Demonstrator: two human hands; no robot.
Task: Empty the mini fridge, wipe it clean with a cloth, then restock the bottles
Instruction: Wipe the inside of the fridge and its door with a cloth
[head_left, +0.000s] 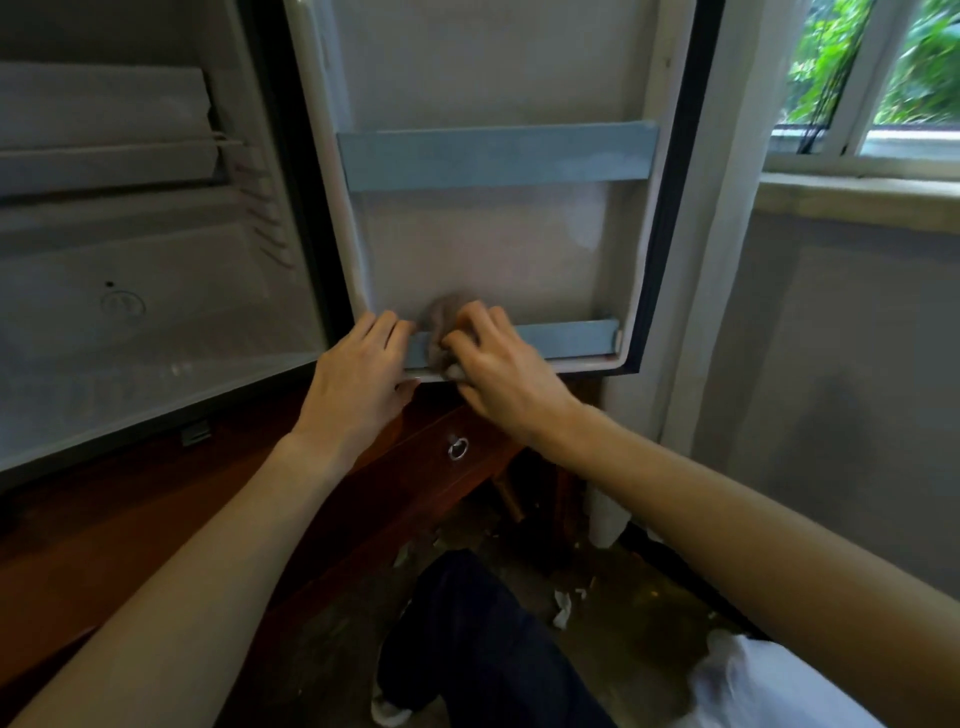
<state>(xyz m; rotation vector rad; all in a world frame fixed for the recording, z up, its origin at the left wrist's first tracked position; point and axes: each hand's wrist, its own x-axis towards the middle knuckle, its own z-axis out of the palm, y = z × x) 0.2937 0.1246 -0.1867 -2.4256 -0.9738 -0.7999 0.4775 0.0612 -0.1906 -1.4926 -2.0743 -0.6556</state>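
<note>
Right hand curls its fingers around a greyish cloth and presses it against the lower blue rail of the mini fridge door, near that rail's left end; part of the cloth bunches up above the knuckles against the white door liner, and a small pale bit shows under the thumb. Left hand sits just beside it, to the left, its fingers laid over the bottom left corner of the door and bent at the tips over the rail's end, with the thumb hooked beneath the door's lower edge, so it grips the door. The door stands swung open, facing the camera, with an upper blue rail across its middle; no bottles show on either rail. To the left the fridge cabinet is open, its white interior bare of bottles, with a freezer flap at the top and a round drain mark on the floor of the compartment. The fridge stands on a reddish wooden cabinet whose drawer carries a metal ring pull. Below, a knee in dark trousers and a white garment show over a littered floor. At the right is a grey wall and a window with green foliage beyond.
</note>
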